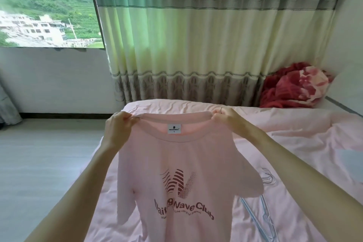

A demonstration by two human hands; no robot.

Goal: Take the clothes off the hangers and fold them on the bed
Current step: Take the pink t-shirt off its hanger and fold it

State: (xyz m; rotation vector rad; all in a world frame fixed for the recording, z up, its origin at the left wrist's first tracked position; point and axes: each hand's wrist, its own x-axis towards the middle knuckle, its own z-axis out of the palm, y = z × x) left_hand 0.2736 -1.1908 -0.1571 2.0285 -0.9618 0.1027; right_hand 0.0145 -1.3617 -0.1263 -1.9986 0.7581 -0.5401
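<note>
A pink T-shirt (172, 173), printed front toward the camera with dark red "Wave Club" lettering, hangs in the air above the bed (306, 143), stretched by its collar. The left hand (119, 125) pinches the collar's left end with curled fingers; the right hand (225, 119), a ring on one finger, pinches the right end. On the pink sheet to the right lie what look like wire hangers (265, 210), partly hidden by a sleeve. A red blanket (294, 86) sits at the bed's far corner below the curtain (196, 35).
</note>
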